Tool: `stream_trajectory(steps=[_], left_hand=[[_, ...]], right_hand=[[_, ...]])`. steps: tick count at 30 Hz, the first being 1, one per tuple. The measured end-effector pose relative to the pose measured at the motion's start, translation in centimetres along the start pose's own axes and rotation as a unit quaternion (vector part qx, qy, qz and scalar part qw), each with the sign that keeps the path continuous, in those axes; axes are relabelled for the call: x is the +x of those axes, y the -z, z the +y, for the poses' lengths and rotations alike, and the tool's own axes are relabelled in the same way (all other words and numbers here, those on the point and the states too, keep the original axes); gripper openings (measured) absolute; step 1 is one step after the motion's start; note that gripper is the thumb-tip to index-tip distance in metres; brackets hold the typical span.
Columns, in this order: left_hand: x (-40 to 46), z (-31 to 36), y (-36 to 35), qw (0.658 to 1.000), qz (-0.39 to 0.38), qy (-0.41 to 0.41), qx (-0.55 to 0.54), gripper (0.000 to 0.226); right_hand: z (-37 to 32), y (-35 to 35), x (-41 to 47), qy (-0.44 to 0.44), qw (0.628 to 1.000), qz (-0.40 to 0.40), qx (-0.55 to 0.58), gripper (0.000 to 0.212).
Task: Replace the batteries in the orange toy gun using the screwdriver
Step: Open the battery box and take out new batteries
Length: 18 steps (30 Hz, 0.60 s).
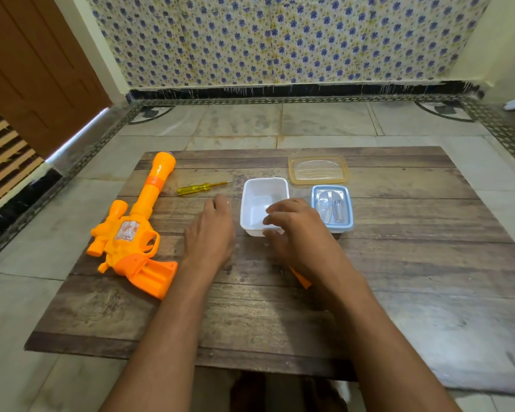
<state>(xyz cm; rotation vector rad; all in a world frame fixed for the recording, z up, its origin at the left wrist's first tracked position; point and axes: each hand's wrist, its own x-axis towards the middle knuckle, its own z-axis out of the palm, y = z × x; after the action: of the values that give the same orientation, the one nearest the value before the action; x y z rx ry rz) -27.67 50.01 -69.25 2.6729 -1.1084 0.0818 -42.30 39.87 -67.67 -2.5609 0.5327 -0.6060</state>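
The orange toy gun (pixel 134 230) lies on its side near the left edge of the wooden board (pixel 399 278), its long axis running from the grip, nearest the person, up to the muzzle by the far-left corner. The grip's battery bay looks open and empty, so I judge the cover is already off. The gun sits left of both hands, with the left hand (pixel 210 233) much the nearer; that hand rests palm-down on the board, fingers loosely curled, holding nothing I can see. Just beyond its fingertips lies the yellow screwdriver (pixel 202 187), roughly parallel to the far edge, tip pointing right. The right hand (pixel 295 233) hovers over the near rim of the white tub (pixel 259 197), fingers bent, seemingly pinching something small; I cannot tell what. An orange piece (pixel 302 281) peeks from under that wrist, possibly the cover. A blue-lidded box (pixel 333 208) sits right of the tub, an amber lid (pixel 318 169) behind it. Nothing stands between left hand and gun
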Motion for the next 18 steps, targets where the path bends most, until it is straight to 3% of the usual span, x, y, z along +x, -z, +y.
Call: stream_trajectory(steps=[4, 6, 11, 18], left_hand=[[0.5, 0.8, 1.6, 0.985, 0.121, -0.014, -0.124, 0.023], [1.1, 2.2, 2.1, 0.971, 0.141, -0.058, -0.186, 0.022], [2.1, 4.2, 0.6, 0.963, 0.068, -0.188, -0.181, 0.022], [1.7, 4.7, 0.4, 0.987, -0.018, -0.146, -0.066, 0.019]], right_hand=[[0.4, 0.3, 0.2, -0.027, 0.998, 0.053, 0.029, 0.023], [0.6, 0.2, 0.5, -0.050, 0.994, 0.088, 0.041, 0.020], [0.6, -0.2, 0.9, -0.104, 0.978, 0.165, 0.069, 0.013], [0.8, 0.2, 1.1, -0.116, 0.973, 0.191, 0.054, 0.019]])
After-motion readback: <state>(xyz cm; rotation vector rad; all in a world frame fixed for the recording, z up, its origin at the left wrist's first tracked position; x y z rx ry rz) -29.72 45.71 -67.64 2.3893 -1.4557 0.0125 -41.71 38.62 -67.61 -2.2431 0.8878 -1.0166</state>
